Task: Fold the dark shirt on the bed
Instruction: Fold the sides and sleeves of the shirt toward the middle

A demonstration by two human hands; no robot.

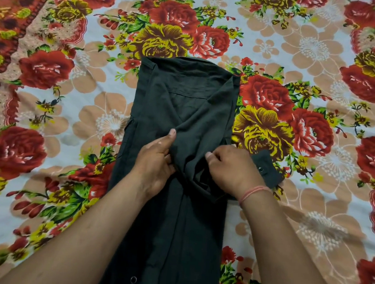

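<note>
- A bed [312,50] under a rose-patterned sheet fills the whole frame.
- The dark shirt [184,110] lies on it in a long narrow strip from the centre down to the bottom edge, both sides folded inward, collar end toward the top.
- A sleeve cuff [266,168] with a snap pokes out at centre right.
- The left hand [155,168] rests mid-shirt, its fingers [170,138] pinching a fabric fold.
- The right hand [231,167], a red thread [254,192] at its wrist, has its fingers curled shut on the folded sleeve.
</note>
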